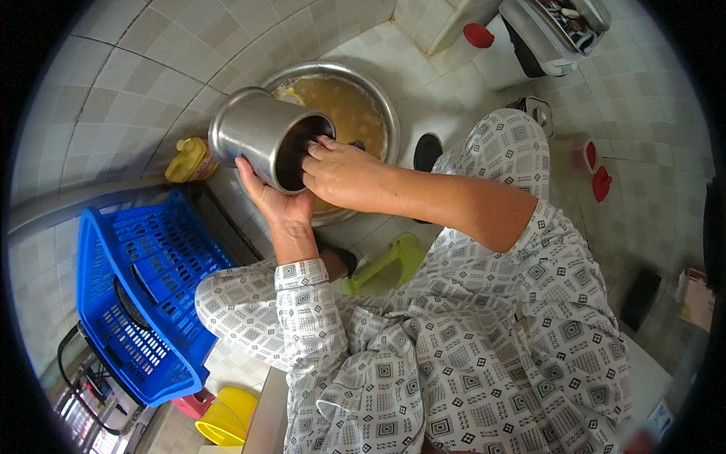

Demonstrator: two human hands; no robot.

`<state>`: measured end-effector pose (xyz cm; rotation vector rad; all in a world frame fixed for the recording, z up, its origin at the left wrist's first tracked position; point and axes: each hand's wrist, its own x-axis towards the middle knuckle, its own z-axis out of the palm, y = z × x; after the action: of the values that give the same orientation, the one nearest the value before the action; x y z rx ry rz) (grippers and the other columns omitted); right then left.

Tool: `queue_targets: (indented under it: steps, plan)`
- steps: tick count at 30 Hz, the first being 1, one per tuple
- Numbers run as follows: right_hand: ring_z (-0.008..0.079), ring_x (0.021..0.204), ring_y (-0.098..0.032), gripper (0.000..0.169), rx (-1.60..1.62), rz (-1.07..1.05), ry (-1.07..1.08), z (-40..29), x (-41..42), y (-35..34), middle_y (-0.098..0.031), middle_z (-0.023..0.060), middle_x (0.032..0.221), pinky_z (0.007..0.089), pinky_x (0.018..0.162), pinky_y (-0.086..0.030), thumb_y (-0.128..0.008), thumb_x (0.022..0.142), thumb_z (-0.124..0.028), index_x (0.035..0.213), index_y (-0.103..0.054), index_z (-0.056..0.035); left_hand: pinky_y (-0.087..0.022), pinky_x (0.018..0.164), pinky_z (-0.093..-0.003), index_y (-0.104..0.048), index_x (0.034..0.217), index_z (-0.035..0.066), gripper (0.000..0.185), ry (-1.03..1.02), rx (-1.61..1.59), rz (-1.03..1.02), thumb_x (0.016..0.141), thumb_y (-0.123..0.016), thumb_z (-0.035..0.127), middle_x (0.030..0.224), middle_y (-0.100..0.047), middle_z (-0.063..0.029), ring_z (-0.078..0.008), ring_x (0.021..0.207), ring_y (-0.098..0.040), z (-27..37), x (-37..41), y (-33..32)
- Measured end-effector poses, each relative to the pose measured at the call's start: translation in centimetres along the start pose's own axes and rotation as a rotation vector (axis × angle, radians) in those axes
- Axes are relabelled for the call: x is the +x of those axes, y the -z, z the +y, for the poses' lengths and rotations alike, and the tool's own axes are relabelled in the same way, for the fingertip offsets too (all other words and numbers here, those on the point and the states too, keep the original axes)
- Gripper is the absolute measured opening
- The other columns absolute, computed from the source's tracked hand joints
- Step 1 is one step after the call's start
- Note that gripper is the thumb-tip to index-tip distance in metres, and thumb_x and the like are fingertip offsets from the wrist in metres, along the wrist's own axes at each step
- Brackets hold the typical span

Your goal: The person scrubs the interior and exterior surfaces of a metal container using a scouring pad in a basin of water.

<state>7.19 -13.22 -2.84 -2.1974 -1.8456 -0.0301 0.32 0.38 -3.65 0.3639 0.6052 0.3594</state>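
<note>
A cylindrical stainless steel pot lies tilted over the rim of a large metal basin, its mouth facing right and down. My left hand supports the pot from below, near its mouth. The fingers of my right hand reach into the pot's mouth; their tips are partly hidden inside, and whether they hold anything cannot be seen. Cloudy brownish water fills the basin, with a yellow and white item at its upper left edge and a small dark item near my right wrist.
A yellow plastic jug stands by the wall left of the basin. Lower left are a blue plastic basket and a yellow bucket. A green plastic stool is between my legs. A red item lies at the upper right.
</note>
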Motion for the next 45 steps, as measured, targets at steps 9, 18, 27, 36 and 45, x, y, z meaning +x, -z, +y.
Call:
queue_targets:
  steps: [9,18,27,36,45]
  plan:
    - [0.0304,0.090,-0.068,0.011,0.111,0.049,-0.013,0.3,0.0,0.0,-0.066,0.0124,0.088,0.0425,0.079,-0.058,-0.065,0.079,-0.012,0.084,-0.066,-0.0022,-0.040,0.113,-0.0505,-0.051,0.145,0.008,0.066,0.180,-0.022,-0.089,0.102,-0.045,0.057,0.144,-0.057,-0.0134,-0.0340,0.129,-0.054,-0.1,0.3,1.4]
    - [0.0331,0.084,-0.069,0.012,0.356,0.098,-0.085,-1.9,0.1,1.8,-0.067,0.0162,0.088,0.0440,0.071,-0.058,-0.067,0.079,-0.009,0.086,-0.063,0.0001,-0.049,0.104,-0.0467,-0.057,0.139,0.009,0.075,-0.003,0.071,0.071,0.099,-0.040,0.071,0.136,-0.062,-0.0113,-0.0301,0.119,-0.060,-2.4,1.3,2.9]
    - [0.0349,0.079,-0.069,0.019,0.746,0.044,-0.233,-0.7,0.4,4.1,-0.067,0.0185,0.084,0.0449,0.071,-0.053,-0.070,0.086,-0.013,0.094,-0.065,0.0039,-0.059,0.086,-0.0388,-0.058,0.127,-0.004,0.060,-0.236,0.470,0.264,0.106,-0.047,0.052,0.117,-0.069,-0.0164,-0.0264,0.099,-0.069,-2.1,2.0,5.1]
    - [0.0115,0.083,-0.059,0.035,1.578,-0.360,-0.468,1.8,0.1,4.1,-0.069,0.0064,0.098,0.0307,0.075,-0.047,-0.056,0.086,-0.007,0.117,-0.064,0.0057,-0.058,0.071,-0.0340,-0.067,0.098,0.000,0.034,-0.301,0.414,0.306,0.104,-0.062,0.033,0.091,-0.071,-0.0112,-0.0196,0.078,-0.069,-1.9,2.7,6.3]
    - [0.0422,0.105,-0.066,0.029,0.763,-0.267,-0.210,1.6,1.5,-0.1,-0.066,0.0320,0.110,0.0469,0.087,-0.052,-0.059,0.085,-0.006,0.111,-0.063,0.0059,-0.058,0.077,-0.0347,-0.065,0.103,-0.001,0.034,-0.227,0.441,0.212,0.102,-0.064,0.034,0.100,-0.071,-0.0127,-0.0207,0.085,-0.069,-2.5,3.3,7.0]
